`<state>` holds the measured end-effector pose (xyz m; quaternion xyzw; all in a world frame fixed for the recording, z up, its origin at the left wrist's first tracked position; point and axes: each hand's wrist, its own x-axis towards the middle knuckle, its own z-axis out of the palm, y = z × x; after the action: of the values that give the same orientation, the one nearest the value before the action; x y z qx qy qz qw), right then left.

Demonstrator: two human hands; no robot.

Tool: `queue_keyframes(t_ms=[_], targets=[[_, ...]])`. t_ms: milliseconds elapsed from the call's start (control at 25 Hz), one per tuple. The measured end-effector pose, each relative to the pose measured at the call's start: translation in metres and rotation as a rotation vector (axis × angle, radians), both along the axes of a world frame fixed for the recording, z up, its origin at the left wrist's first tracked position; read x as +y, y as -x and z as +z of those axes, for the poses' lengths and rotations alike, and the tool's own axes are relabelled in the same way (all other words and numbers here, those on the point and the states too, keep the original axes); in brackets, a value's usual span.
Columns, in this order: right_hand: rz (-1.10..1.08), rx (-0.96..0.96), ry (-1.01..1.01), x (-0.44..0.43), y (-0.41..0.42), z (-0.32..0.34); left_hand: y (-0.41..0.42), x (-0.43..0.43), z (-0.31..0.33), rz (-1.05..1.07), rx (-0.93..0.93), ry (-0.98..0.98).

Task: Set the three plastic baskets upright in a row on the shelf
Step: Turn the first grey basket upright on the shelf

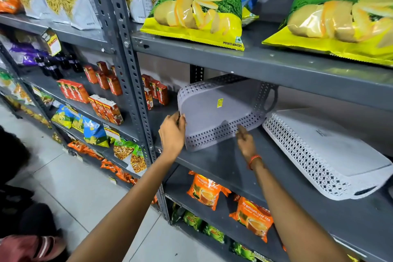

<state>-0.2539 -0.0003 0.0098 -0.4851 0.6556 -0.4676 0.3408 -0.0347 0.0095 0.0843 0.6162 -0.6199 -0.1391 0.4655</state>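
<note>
- We see the grey basket [214, 108] tipped on its side near the shelf's [223, 159] left front corner, base facing us.
- Our left hand [172, 134] is clamped on its left rim.
- Our right hand [245, 142] has its fingers pressed to the lower perforated wall.
- The white basket [323, 153] lies upside down at the right front edge.

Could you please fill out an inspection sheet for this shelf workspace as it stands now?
Surface: grey metal shelf, bare at its front.
Job's things: lilac basket tipped up, base facing out; white basket lying upside down; third basket not seen.
Clutter: red cartons at the shelf's left end.
Grippers: left hand grips the lilac basket's corner; right hand is at its lower rim.
Cables: nothing seen.
Surroundings: crisp bags above, tea packets below.
</note>
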Motion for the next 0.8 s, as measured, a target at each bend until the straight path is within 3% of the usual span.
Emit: queue_keyframes(t_ms=[120,280,400,560,680,800], targets=[[0.221,0.501,-0.026,0.001,0.002,-0.011,-0.009,-0.019,0.010,-0.014,0.100,-0.189],[0.393,0.839,-0.160,0.007,0.008,-0.015,-0.020,-0.052,0.015,-0.047,0.244,-0.333],[0.422,0.913,-0.153,0.011,0.009,-0.015,-0.026,-0.070,0.005,-0.039,0.300,-0.387],[0.371,0.924,-0.070,0.008,0.006,-0.017,-0.020,-0.070,-0.014,-0.017,0.091,-0.356],[0.347,0.943,-0.015,0.010,0.005,-0.021,-0.008,-0.053,-0.016,-0.019,0.104,-0.350],[0.313,0.948,0.084,0.013,0.003,-0.022,-0.001,-0.043,-0.040,-0.094,-0.045,-0.367]])
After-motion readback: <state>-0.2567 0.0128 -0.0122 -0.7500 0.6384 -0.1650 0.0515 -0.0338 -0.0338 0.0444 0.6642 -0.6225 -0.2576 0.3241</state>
